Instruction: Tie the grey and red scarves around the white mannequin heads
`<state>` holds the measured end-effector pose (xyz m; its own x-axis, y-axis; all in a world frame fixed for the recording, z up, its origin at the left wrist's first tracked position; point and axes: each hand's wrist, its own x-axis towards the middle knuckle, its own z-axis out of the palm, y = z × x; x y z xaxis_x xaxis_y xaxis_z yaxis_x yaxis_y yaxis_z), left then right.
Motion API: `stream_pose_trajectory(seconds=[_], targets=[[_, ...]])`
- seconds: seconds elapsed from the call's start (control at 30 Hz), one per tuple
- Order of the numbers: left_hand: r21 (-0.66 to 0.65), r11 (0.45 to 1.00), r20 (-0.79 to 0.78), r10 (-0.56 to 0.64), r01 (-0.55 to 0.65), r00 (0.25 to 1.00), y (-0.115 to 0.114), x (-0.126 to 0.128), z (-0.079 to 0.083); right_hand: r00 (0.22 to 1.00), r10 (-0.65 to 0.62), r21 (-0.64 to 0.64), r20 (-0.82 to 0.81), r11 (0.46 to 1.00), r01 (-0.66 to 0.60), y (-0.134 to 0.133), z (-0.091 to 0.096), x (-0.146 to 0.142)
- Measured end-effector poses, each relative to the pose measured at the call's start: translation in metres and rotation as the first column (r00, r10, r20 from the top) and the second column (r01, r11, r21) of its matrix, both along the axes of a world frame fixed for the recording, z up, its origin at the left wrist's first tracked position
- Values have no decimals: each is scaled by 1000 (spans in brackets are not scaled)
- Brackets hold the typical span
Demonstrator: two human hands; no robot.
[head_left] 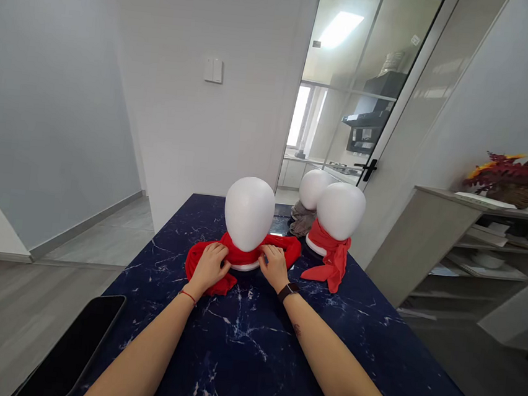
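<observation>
Currently, a red scarf (242,258) runs across the front of a white dummy head's (249,212) neck on the dark blue desk (238,370), spreading out to both sides. The left hand's (211,266) fingers are pinched narrow on the scarf beside the neck; the right hand's (274,267) fingers hold it likewise on the other side. Nearby, to the right, a second dummy head (341,210) wears a knotted neckerchief (333,245). A black phone (74,348) lies at the desk's left edge.
</observation>
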<state>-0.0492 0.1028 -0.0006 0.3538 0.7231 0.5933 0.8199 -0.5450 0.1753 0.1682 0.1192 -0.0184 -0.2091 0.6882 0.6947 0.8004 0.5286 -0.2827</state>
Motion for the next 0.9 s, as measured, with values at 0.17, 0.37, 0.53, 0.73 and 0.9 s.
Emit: stream_pose_trajectory(seconds=[0.17,0.37,0.53,0.73,0.9], targets=[[63,998,35,-9,7,999,-2,2,5,997,12,-30,81,1000,-10,-2,1,-2],[113,976,-91,-176,185,980,-19,31,7,992,-24,-86,126,996,35,-1,2,-2],[4,901,-227,-423,435,877,-37,62,3,985,-82,-137,153,985,103,2,0,-1],[-128,982,-73,-147,137,986,-17,34,2,961,-204,-188,186,953,239,5,-3,3],[-116,990,-32,79,-82,996,3,8,-8,922,-328,-244,208,895,373,7,-7,10]])
